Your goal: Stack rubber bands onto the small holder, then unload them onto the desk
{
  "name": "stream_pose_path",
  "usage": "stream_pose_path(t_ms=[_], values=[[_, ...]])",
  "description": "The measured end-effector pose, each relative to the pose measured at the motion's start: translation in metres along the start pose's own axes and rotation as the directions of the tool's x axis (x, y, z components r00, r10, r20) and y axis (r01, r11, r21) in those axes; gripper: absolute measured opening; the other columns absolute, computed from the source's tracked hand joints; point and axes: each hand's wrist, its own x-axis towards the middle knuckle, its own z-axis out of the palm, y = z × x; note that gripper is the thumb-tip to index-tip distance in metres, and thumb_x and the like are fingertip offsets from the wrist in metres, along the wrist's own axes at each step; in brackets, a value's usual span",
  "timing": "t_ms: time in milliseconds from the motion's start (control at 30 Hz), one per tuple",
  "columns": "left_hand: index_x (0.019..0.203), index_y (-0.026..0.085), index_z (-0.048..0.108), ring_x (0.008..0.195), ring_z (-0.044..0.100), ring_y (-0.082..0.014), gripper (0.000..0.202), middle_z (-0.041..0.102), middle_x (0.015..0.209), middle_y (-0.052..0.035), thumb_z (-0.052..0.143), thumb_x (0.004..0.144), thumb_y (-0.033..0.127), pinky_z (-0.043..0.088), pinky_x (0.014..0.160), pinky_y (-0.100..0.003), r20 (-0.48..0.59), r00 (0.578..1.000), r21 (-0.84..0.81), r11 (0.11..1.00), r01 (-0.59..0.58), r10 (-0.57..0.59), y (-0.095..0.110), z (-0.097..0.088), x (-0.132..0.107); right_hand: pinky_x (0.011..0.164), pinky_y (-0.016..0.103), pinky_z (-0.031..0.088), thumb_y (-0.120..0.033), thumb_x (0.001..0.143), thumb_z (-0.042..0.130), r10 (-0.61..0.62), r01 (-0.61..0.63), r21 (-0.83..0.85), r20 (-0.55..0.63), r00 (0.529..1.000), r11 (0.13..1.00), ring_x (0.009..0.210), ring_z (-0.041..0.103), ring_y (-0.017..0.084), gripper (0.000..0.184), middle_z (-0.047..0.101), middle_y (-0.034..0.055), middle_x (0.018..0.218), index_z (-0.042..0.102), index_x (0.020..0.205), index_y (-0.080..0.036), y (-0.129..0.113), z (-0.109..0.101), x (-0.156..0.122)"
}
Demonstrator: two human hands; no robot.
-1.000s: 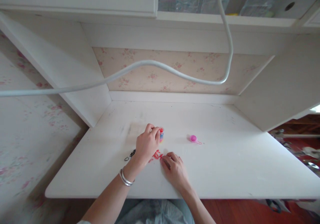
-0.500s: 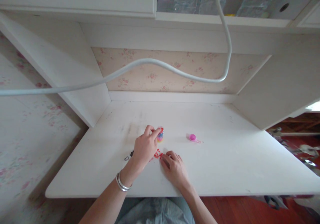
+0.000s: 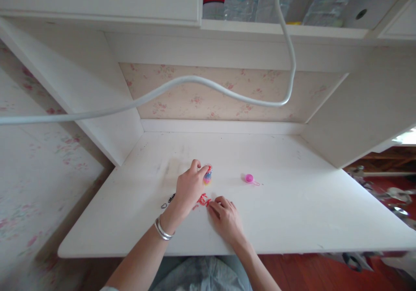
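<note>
A small clear jar (image 3: 207, 178) stands on the desk, filled with layers of yellow, pink and blue, with red at its mouth. My left hand (image 3: 189, 188) reaches over the desk, thumb and forefinger closed on red rubber bands at the jar's mouth. Below it lies a loose pile of red rubber bands (image 3: 203, 200). The curled fingers of my right hand (image 3: 225, 218) rest on the desk, their tips pinching the right edge of that pile. Several black bands (image 3: 171, 197) are partly hidden by my left wrist. A pink lid (image 3: 249, 178) with a loop lies to the right.
The white desk (image 3: 292, 204) has side panels and a back edge against flowered wallpaper. A thick white cable (image 3: 195, 79) hangs across the view in front of the desk. Overhead, a shelf (image 3: 247, 25) holds several plastic bottles. Clutter lies on the red floor at right.
My left finger and thumb have shifted slightly at the jar's mouth. The right fingertips stay at the red bands, which have moved little. The camera view has shifted slightly.
</note>
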Motion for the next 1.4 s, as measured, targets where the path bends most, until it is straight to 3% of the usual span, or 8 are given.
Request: stream_pose_path(t_ms=[167,333,600,833,1067,1167,1267,1400], values=[[0.118,0.037,0.058,0.067,0.055,-0.0075,0.039,0.046,0.109,-0.0020,0.043,0.090,0.015,0.044,0.057,-0.020,0.002,1.000,-0.001,1.000,-0.017,0.017,-0.002,0.001,0.003,0.078,0.029,0.042,-0.027,0.094,0.045,0.018,-0.018,0.004,-0.010,1.000,1.000,0.084,0.061,0.017,0.023,0.064,0.0040,0.094,0.068,0.096,-0.026,-0.001,0.000,0.001],[0.115,0.037,0.060,0.069,0.056,-0.0079,0.038,0.047,0.107,-0.0014,0.044,0.088,0.014,0.044,0.058,-0.020,0.022,0.999,-0.005,0.999,-0.039,0.039,-0.003,0.000,0.007,0.080,0.031,0.041,-0.028,0.092,0.049,0.016,-0.015,-0.041,0.015,1.000,0.999,0.087,0.060,0.019,0.029,0.064,0.0044,0.097,0.060,0.118,-0.030,-0.004,-0.001,0.002],[0.112,0.035,0.062,0.067,0.057,-0.0096,0.038,0.051,0.108,-0.0012,0.043,0.087,0.013,0.043,0.056,-0.021,-0.031,0.999,0.029,0.999,-0.038,0.039,-0.005,0.000,0.007,0.078,0.030,0.041,-0.023,0.094,0.045,-0.004,0.006,-0.036,0.034,0.999,0.999,0.083,0.060,0.017,0.024,0.063,0.0037,0.095,0.068,0.099,-0.030,0.000,0.000,-0.001],[0.110,0.033,0.062,0.068,0.058,-0.0093,0.038,0.055,0.108,-0.0003,0.044,0.085,0.010,0.045,0.060,-0.021,-0.113,0.994,-0.085,0.996,-0.022,0.012,-0.011,-0.003,-0.001,0.078,0.030,0.043,-0.023,0.095,0.042,0.056,-0.056,0.005,0.005,0.998,0.998,0.082,0.060,0.018,0.025,0.063,0.0046,0.097,0.065,0.105,-0.026,0.001,0.001,0.000],[0.095,0.022,0.066,0.077,0.060,-0.0100,0.028,0.058,0.098,-0.0030,0.041,0.089,0.012,0.048,0.072,-0.021,-0.232,0.967,-0.360,0.933,0.013,-0.103,-0.029,0.019,-0.049,0.075,0.029,0.042,-0.027,0.097,0.040,0.083,-0.081,0.066,-0.023,0.996,0.995,0.080,0.059,0.016,0.029,0.062,0.0050,0.092,0.068,0.090,-0.023,0.008,0.005,-0.003],[0.099,0.023,0.064,0.079,0.062,-0.0116,0.025,0.059,0.099,-0.0030,0.043,0.089,0.014,0.048,0.072,-0.022,-0.124,0.989,-0.327,0.944,0.037,-0.082,-0.033,0.036,-0.081,0.078,0.031,0.040,-0.030,0.096,0.041,0.120,-0.119,0.038,-0.039,0.992,0.992,0.082,0.059,0.017,0.028,0.062,0.0044,0.093,0.068,0.092,-0.025,0.012,0.005,-0.004],[0.100,0.026,0.063,0.073,0.063,-0.0119,0.023,0.060,0.099,-0.0015,0.045,0.090,0.017,0.047,0.062,-0.022,0.000,0.994,-0.191,0.976,0.104,-0.106,-0.033,0.051,-0.107,0.081,0.032,0.039,-0.031,0.095,0.044,0.125,-0.125,0.007,-0.022,0.992,0.992,0.085,0.060,0.017,0.025,0.063,0.0038,0.096,0.069,0.098,-0.027,0.014,0.003,-0.004],[0.105,0.029,0.061,0.065,0.063,-0.0113,0.023,0.060,0.099,-0.0007,0.042,0.093,0.027,0.044,0.054,-0.023,0.054,0.991,-0.081,0.988,0.129,-0.125,-0.028,0.061,-0.121,0.081,0.033,0.039,-0.032,0.093,0.047,0.118,-0.119,0.031,0.035,0.992,0.992,0.086,0.060,0.018,0.023,0.063,0.0033,0.097,0.069,0.096,-0.029,0.013,-0.002,-0.002]])
